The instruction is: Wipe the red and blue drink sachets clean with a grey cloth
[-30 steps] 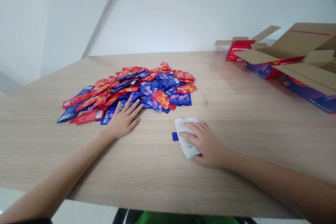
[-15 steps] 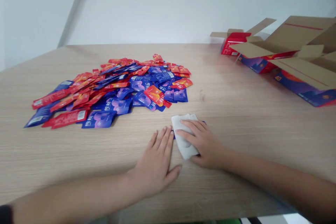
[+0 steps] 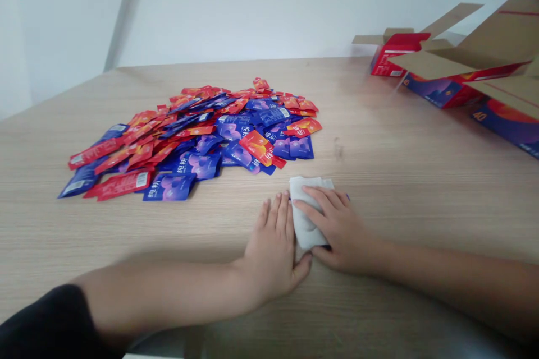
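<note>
My right hand (image 3: 347,235) presses a folded white tissue (image 3: 302,233) onto the table, its fingers curved over the top and its thumb along the near edge. Blue corners of a flat packet (image 3: 348,197) peek out from under the tissue; the rest of it is covered. Against the tissue's left side, my left hand (image 3: 273,252) lies flat with straight fingers, its thumb close to the tissue's lower edge. Beyond both hands spreads a heap of blue sachets (image 3: 169,187) and red-orange sachets (image 3: 256,147).
At the right back stand opened cartons with raised flaps: a small red box (image 3: 396,53), a blue and red carton (image 3: 433,90) and another blue carton (image 3: 505,126) cut off by the frame. A pale wall (image 3: 252,5) rises behind the wooden table (image 3: 210,235).
The view has shifted, so the heap, boxes and hands all appear a little farther right and higher. Both hands keep nearly the same place around the tissue.
</note>
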### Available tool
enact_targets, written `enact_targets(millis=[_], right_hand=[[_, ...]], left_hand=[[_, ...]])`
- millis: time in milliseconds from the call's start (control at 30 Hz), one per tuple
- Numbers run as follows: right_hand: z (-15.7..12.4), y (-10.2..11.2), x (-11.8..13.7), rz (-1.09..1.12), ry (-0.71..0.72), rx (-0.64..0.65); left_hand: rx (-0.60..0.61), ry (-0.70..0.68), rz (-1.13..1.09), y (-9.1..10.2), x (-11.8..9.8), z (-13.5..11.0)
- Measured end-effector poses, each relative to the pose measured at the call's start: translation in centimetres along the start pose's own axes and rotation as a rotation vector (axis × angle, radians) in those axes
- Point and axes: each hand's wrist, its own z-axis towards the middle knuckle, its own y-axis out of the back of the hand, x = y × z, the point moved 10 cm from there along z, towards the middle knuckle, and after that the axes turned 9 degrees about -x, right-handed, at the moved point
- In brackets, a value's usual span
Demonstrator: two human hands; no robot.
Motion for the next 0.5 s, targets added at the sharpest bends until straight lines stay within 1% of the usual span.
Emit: enact_targets(millis=[100, 267, 400, 500], right_hand=[[-0.2, 0.0, -0.4, 0.018, -0.005, 0.01], [-0.6, -0.1, -1.1, 0.052, 0.006, 0.066], [-0.6, 0.1, -1.1, 0.063, 0.019, 0.052], [-0.5, 0.1, -1.0, 0.059, 0.03, 0.052]], left_hand=[[0.016, -0.016, 0.006, -0.1, -0.1, 0.2], [0.009, -0.028, 0.015, 0.2, 0.3, -0.4], [0.062, -0.023, 0.046, 0.2, 0.3, -0.7], [0.059, -0.017, 0.087, 0.3, 0.3, -0.7]])
